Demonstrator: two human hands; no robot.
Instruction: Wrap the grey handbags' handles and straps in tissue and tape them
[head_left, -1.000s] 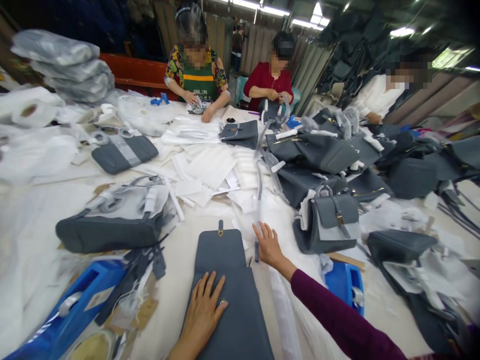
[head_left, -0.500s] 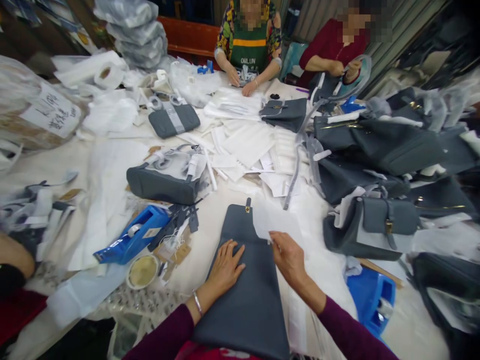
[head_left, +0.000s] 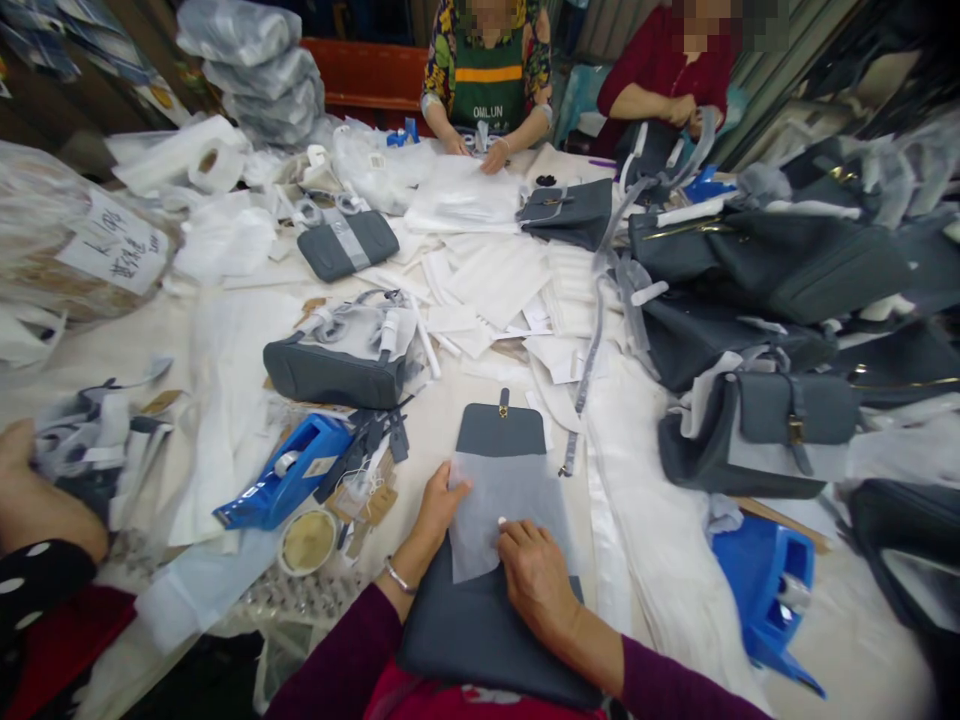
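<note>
A dark grey bag lies flat at the table's near edge, its flap with a small gold clasp pointing away from me. Across it lies a thin translucent white sheet. My left hand holds the sheet's left edge between thumb and fingers. On the right part of the sheet rests my right hand, fingers curled together, with a small white bit showing at the fingertips; what they pinch is too small to name.
Blue tape dispensers lie left and right. A round tub stands near the left one. Grey bags are piled at right. Two people work across the table; another person's arm reaches in at left.
The white sheet has moved left and now covers part of the bag. My left hand has gone from lying spread on the bag to the sheet's edge; my right hand has moved left and nearer.
</note>
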